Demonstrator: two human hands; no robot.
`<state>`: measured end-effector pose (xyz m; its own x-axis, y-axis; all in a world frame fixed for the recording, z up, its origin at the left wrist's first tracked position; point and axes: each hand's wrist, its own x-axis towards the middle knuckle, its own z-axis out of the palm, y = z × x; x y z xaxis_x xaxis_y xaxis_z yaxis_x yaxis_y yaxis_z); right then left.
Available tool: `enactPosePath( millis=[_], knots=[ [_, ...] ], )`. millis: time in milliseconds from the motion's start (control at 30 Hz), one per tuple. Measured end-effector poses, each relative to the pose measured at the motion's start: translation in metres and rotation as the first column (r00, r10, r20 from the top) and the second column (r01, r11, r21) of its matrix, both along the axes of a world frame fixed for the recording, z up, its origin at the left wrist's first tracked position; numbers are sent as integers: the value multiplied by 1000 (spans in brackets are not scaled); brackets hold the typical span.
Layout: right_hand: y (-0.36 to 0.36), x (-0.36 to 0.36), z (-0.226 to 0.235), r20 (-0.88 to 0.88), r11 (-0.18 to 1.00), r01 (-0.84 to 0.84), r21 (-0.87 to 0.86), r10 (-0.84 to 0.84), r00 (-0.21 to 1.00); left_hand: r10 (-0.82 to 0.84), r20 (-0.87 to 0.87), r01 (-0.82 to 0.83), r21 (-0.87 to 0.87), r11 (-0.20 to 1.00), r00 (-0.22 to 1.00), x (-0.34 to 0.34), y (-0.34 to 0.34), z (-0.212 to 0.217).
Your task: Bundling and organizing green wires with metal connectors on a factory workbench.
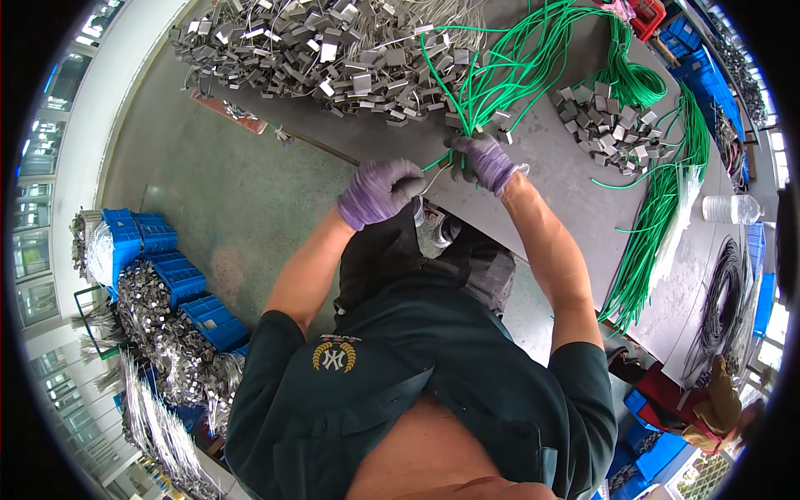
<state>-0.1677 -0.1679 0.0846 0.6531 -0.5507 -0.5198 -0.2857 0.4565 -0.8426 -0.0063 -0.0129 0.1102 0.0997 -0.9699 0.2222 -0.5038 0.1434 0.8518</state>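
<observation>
Blue plastic crates [179, 279] are sitting stacked at the lower left on the floor, half buried under heaps of small metal clips, and more blue crates [708, 75] are lining the upper right edge beside a red crate [648, 15]. A clear plastic bottle [733, 208] is lying on the grey worktable [550, 179] at the right; its label is too small to make out. A yellow and white emblem is showing on the person's dark green shirt.

The right hand [486, 161], in a purple glove, is clenching around a bundle of green wires [483, 92] at the table's near edge, and the glove is hiding the exact point of the grasp. The left hand [379, 192], also gloved in purple, is closing on a thin pale tie [431, 179] running toward the bundle; what it is pinching is hard to tell.

The green wires are fanning upward from the right fist across the table toward a large pile of metal clips [325, 54], each wire thin and glossy.
</observation>
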Motion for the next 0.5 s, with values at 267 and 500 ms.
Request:
enactPosePath(
  millis=[267, 500],
  knots=[
    [-1, -7, -18, 259, 978, 157, 138, -188, 947, 294, -165, -321, -171, 931, 941, 1, -31, -34],
    [24, 0, 1, 274, 995, 92, 47, -102, 956, 317, -722, -365, 95, 926, 615, -20, -57, -50]
  ],
)
